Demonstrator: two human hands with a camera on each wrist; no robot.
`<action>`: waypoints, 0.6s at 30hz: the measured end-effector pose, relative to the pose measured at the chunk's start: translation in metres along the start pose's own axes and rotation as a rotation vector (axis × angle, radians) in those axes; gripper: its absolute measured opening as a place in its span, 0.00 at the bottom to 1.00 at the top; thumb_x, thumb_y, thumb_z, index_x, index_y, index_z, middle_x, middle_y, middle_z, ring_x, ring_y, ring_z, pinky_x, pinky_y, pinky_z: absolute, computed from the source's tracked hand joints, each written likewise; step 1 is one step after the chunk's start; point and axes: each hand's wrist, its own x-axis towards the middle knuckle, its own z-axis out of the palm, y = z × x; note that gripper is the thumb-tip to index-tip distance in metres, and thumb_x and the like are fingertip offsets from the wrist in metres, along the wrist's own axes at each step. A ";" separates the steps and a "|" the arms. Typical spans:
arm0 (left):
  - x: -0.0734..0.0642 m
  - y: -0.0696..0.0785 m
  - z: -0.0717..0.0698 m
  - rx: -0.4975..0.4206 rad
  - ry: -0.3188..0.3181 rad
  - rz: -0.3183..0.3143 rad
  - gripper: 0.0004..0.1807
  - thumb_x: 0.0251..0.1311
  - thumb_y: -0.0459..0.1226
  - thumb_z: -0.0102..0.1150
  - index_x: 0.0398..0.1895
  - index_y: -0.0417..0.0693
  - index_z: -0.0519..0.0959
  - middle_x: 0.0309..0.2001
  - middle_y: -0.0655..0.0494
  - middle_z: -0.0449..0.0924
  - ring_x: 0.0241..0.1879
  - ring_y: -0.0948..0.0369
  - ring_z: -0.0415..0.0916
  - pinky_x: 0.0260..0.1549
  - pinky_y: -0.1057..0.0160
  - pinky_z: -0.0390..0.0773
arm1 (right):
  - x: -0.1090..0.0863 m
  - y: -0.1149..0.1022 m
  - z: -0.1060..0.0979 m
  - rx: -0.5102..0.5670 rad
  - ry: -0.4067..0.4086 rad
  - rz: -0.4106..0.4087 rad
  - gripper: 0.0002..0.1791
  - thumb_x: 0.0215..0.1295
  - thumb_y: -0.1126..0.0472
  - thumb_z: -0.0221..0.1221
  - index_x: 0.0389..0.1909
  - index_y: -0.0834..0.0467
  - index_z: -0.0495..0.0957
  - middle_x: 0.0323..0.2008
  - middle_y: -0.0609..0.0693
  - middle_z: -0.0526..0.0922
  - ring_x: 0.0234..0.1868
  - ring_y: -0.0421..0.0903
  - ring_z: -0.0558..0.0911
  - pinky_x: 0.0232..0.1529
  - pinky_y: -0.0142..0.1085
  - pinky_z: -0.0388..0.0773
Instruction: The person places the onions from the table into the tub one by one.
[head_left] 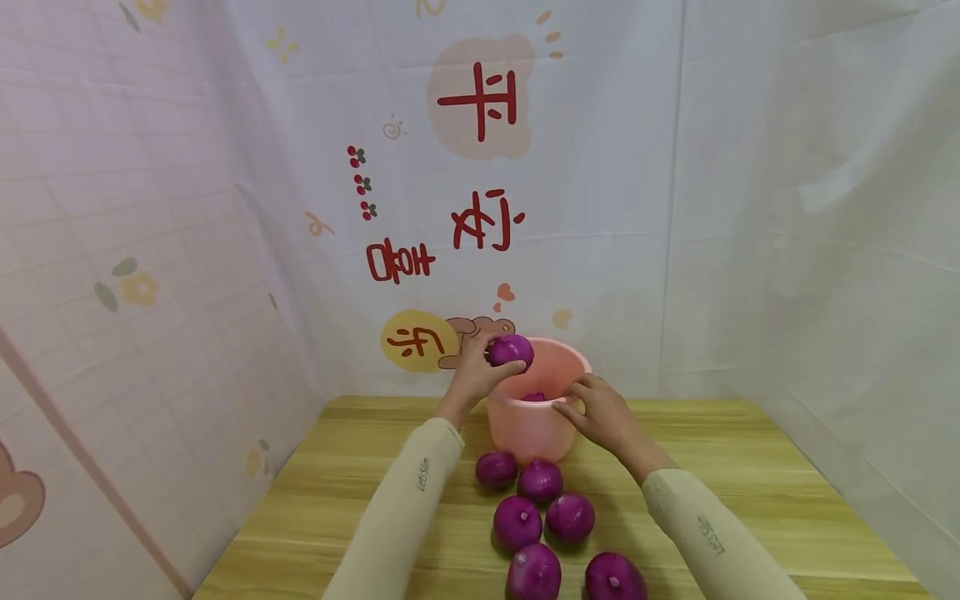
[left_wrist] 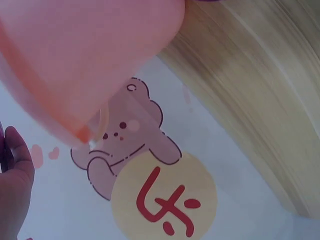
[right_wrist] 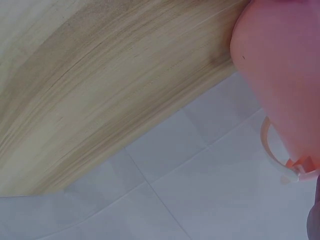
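Note:
My left hand (head_left: 476, 372) holds a purple onion (head_left: 513, 351) above the left rim of a pink bucket (head_left: 532, 432). With fingers inside and thumb outside, my right hand (head_left: 609, 414) grips the bucket's front right rim. Another purple onion (head_left: 535, 397) shows inside the bucket, mostly hidden by its front wall. In the left wrist view, fingers (left_wrist: 18, 150) of the left hand appear at the left edge beside the bucket. The right wrist view catches the bucket's side and its pale handle (right_wrist: 266, 140).
Several more onions lie on the wood-grain table (head_left: 360, 475) in front of the bucket, among them one against its base (head_left: 496, 470) and one near the front edge (head_left: 615, 577). A printed white cloth (head_left: 615, 208) hangs close behind the bucket.

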 end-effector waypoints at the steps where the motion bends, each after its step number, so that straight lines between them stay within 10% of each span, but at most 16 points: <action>1: 0.001 -0.001 0.002 0.000 0.000 -0.002 0.37 0.42 0.52 0.69 0.58 0.58 0.67 0.55 0.53 0.63 0.51 0.55 0.67 0.47 0.54 0.72 | 0.000 0.000 0.000 0.006 0.000 0.001 0.12 0.56 0.47 0.61 0.31 0.52 0.80 0.34 0.46 0.74 0.34 0.43 0.73 0.34 0.39 0.73; 10: 0.003 -0.012 0.022 0.042 -0.007 -0.051 0.42 0.43 0.54 0.67 0.63 0.53 0.63 0.58 0.51 0.62 0.51 0.54 0.67 0.46 0.55 0.73 | -0.001 0.000 0.002 0.017 -0.006 -0.007 0.12 0.57 0.47 0.60 0.33 0.52 0.80 0.34 0.46 0.74 0.34 0.43 0.72 0.34 0.39 0.72; 18: 0.006 -0.017 0.028 0.065 0.000 0.054 0.38 0.45 0.47 0.69 0.61 0.48 0.66 0.55 0.51 0.68 0.49 0.54 0.70 0.45 0.58 0.73 | -0.001 0.002 0.002 0.005 0.019 -0.024 0.12 0.56 0.48 0.61 0.32 0.52 0.80 0.33 0.46 0.74 0.34 0.43 0.72 0.33 0.39 0.72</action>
